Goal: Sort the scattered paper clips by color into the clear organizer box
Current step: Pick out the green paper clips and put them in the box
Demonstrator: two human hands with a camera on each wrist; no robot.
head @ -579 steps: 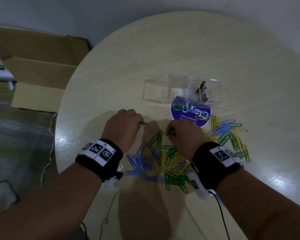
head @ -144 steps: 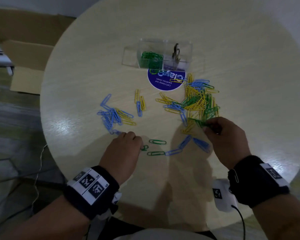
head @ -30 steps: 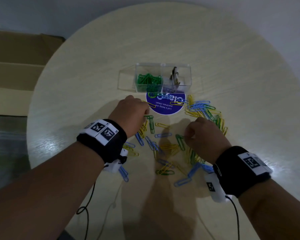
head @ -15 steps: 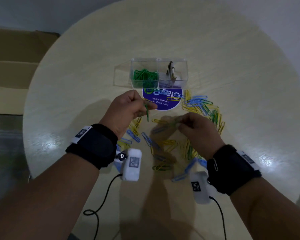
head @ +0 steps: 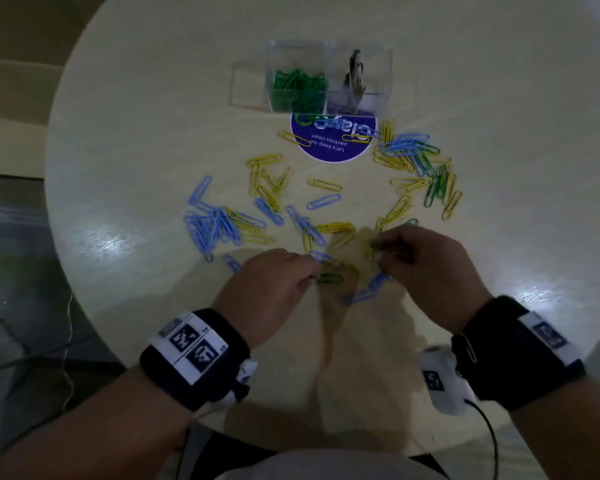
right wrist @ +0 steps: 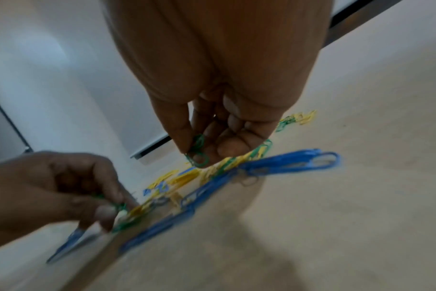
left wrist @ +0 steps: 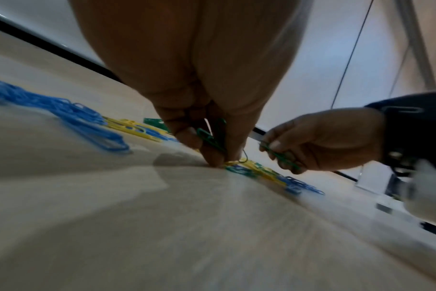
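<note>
Blue, yellow and green paper clips (head: 271,199) lie scattered over the round table (head: 153,133). The clear organizer box (head: 326,81) stands at the far side, its left compartment holding green clips (head: 298,88). My left hand (head: 274,285) is down at the near pile, fingertips on the table, with green clips (left wrist: 211,137) pinched between its fingers. My right hand (head: 426,261) hovers just right of it and pinches green clips (right wrist: 198,151) between thumb and fingers. A green clip (head: 329,279) lies between the two hands.
A round blue sticker (head: 333,140) sits just in front of the box. The box's right compartment holds a dark binder clip (head: 355,72). A cardboard box (head: 11,109) stands on the floor to the left. Cables trail off both wrist cameras.
Both hands have come back toward me from near the sticker to the near pile. The left hand has dropped to the table, still pinching green clips.
</note>
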